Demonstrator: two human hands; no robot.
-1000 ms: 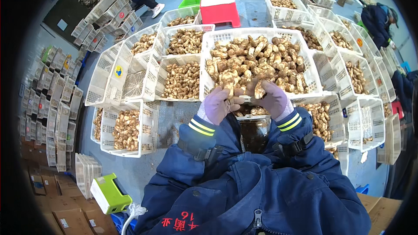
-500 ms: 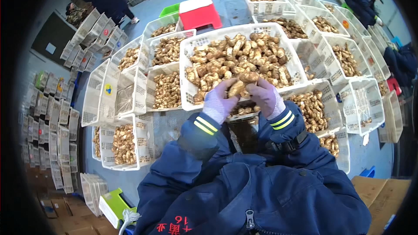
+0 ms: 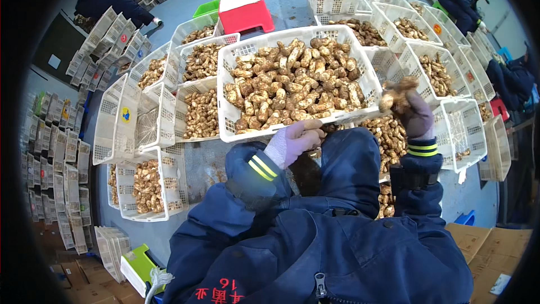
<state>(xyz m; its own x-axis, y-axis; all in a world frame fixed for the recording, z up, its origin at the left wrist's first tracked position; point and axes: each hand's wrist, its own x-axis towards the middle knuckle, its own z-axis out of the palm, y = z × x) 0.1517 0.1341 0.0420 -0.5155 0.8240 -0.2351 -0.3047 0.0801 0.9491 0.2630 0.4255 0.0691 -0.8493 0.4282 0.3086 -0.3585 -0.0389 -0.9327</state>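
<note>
A big white plastic crate (image 3: 222, 98) stands in front of me, heaped with brown-and-white, earthy mushrooms (image 3: 304, 79). My left hand (image 3: 295, 143), in a pale purple glove with soiled fingertips, is at the crate's near rim. Its fingers are pressed together and curled; whether something small is in them is hidden. To the right of the crate, my right hand (image 3: 419, 115) is raised, closed on mushrooms (image 3: 397, 94) blurred by motion; it looks like more than one. Below it, a lower crate holds more mushrooms (image 3: 385, 135).
White crates of sorted mushrooms (image 3: 201, 114) surround me on both sides. A red-and-white stool (image 3: 246, 11) stands behind the big crate. Stacked crates (image 3: 70, 174) line the left; cardboard boxes (image 3: 486, 253) lie at lower right. Other people (image 3: 109, 0) bend over crates farther off.
My hands have parted. The right hand has swung right, away from the big crate, carrying mushrooms; the left has dropped slightly to the near rim. A person at far left has bent down.
</note>
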